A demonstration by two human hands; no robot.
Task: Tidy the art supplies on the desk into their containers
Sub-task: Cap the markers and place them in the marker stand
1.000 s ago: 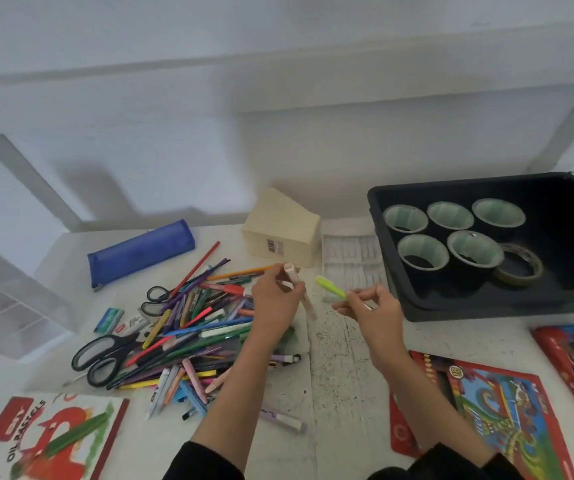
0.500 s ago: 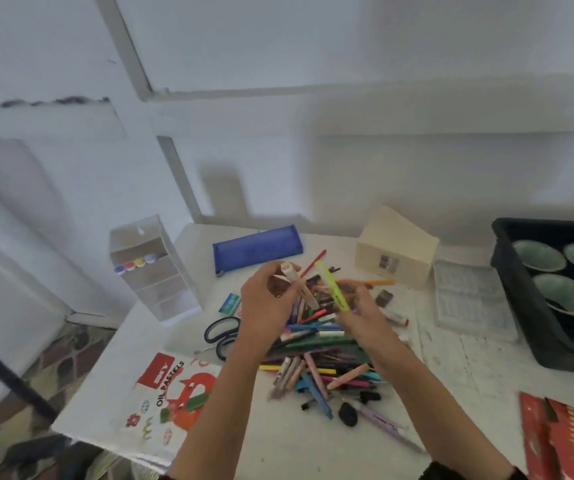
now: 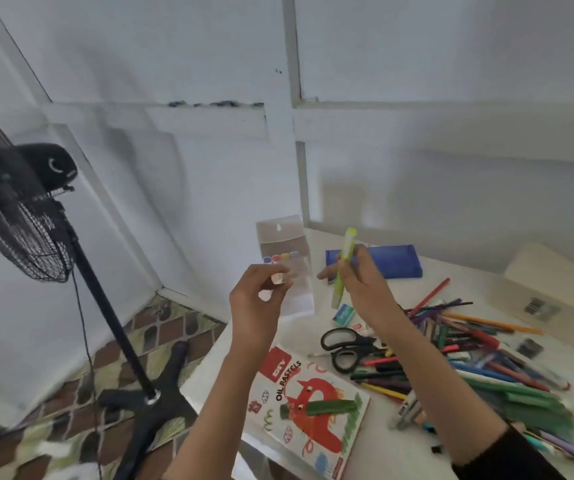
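- Highlighter [image 3: 345, 258], yellow-green, is up in the air over the far-left corner of the desk [image 3: 476, 282]. Its long axis is near upright, 12-to-6, with the top end tipped a touch toward 1 o'clock.
- Right hand [image 3: 363, 289] grips it mid-barrel with fingers curled round, and both ends stick out free.
- Clear drawer organizer [image 3: 287, 244], the likely container, stands at 9 o'clock of the highlighter, just beside it in view, with a row of coloured dots on its front. Too blurred to tell whether a drawer is open.
- Left hand [image 3: 256, 303] sits at 7 o'clock of the organizer, overlapping its lower front. Its fingertips pinch a short pale stick [image 3: 276, 279], blunt end toward the camera; marker or pastel, cannot tell.
- Judgement: the left hand is slightly nearer the organizer. The highlighter probably needs swinging off upright to line up with a compartment.
- Blue pencil case [image 3: 393, 263] lies behind the right hand, at 3 o'clock of the highlighter.
- Scissors [image 3: 344, 346] and the pen pile [image 3: 479, 344] are at 5 o'clock, and the oil pastels box [image 3: 309, 407] is at 6 o'clock.
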